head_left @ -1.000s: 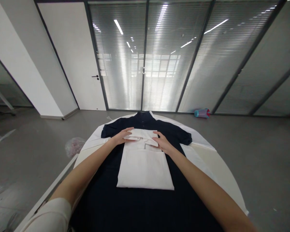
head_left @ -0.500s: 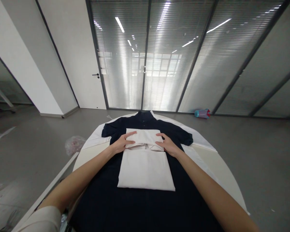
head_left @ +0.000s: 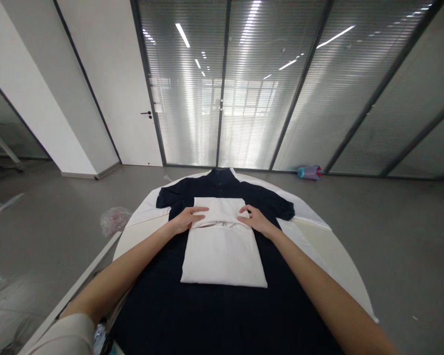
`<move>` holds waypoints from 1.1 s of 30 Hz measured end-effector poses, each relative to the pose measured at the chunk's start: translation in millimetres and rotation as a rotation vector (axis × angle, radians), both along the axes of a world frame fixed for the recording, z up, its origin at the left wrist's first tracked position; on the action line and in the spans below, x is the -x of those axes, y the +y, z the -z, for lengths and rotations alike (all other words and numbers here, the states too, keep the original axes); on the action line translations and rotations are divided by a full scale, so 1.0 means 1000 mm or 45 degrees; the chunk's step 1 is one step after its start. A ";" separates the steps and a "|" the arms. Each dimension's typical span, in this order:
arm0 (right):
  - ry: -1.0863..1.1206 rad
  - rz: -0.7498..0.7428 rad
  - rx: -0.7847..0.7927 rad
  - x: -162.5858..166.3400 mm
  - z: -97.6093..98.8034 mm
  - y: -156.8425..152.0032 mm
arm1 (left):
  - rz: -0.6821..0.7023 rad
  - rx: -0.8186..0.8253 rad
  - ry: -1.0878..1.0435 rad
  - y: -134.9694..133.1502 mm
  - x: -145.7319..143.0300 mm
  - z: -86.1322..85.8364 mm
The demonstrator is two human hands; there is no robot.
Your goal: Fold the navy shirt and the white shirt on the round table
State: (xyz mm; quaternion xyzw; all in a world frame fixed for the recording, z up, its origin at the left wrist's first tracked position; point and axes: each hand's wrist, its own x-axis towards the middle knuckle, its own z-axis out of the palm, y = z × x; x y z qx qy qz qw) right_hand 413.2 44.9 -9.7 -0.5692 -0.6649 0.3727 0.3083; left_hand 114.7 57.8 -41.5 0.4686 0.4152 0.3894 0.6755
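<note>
A folded white garment (head_left: 224,256) lies on a dark navy short-sleeved polo shirt (head_left: 222,310), which is spread flat with its collar away from me. The white garment's far part is folded over, and a narrow gap shows along the fold's near edge. My left hand (head_left: 187,220) grips the left side of this upper fold, thumb and forefinger apart on top. On the right side my right hand (head_left: 257,219) holds it in the same way, fingers bent over the cloth. The other fingers of both hands are partly hidden.
Beneath the shirts is a round-ended, pale table (head_left: 340,256) with more white cloth on it. A clear plastic bag (head_left: 114,220) lies on the floor at left. A blue and red patterned bundle (head_left: 309,172) rests by the glass partition (head_left: 247,98).
The upper fold of the white garment now lies flatter, and the gap below it has narrowed. Both hands stay at its sides with only slight finger shifts.
</note>
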 end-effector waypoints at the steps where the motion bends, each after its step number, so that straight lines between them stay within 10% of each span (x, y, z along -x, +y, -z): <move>1: -0.042 0.004 -0.025 0.001 -0.001 0.000 | 0.000 -0.056 0.044 0.000 0.000 -0.001; 8: -0.239 0.198 -0.092 -0.016 -0.015 -0.033 | -0.378 -0.515 0.542 -0.030 0.019 -0.018; 16: 0.026 -0.097 0.416 -0.037 0.002 -0.144 | 0.242 -0.053 0.545 -0.145 0.047 -0.035; 33: 0.415 0.211 0.181 -0.013 0.015 -0.172 | -0.025 0.331 -0.049 -0.185 0.030 -0.022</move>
